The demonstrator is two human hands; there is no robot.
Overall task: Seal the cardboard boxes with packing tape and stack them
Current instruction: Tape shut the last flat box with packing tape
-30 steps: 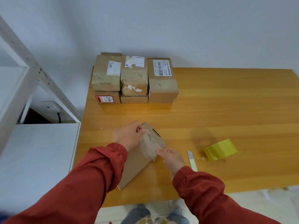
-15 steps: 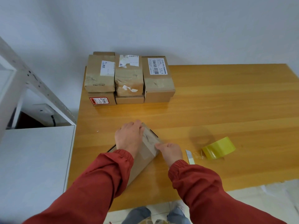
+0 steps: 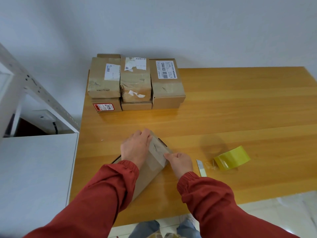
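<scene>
- On the wooden table [image 3: 240, 109], right of the work area: yellow tape roll [image 3: 231, 158], lying on its side, well apart from the hands.
- Between the tape roll and the right sleeve: cutter blade [image 3: 201, 168], flat on the table, just beside the right wrist. A scrap of clear film near the roll.
- At the far left corner of the table, against the wall: stack of boxes [image 3: 167, 86], 3 side by side on top, all closed and taped, each with a white label. Beneath the left and middle ones: 2 lower box fronts, the left with a red label. Well apart from the hands.
- Left of the table: white cabinet [image 3: 34, 169], with a white slotted metal upright [image 3: 39, 90] slanting above it.
- Near the front edge of the table, set at an angle: flat cardboard box [image 3: 147, 176], closed, contents hidden. Near left part covered by the left forearm and red sleeve.
- Across the far end of that box: tape strip [image 3: 157, 157], clear, laid over the top face and reaching the right edge.
- Left hand [image 3: 135, 148]: palm down on the box, fingers bent over its far edge, gripping it.
- Right hand [image 3: 180, 162]: fingers curled, thumb and forefinger pinching the end of the tape strip at the right edge of the box.
</scene>
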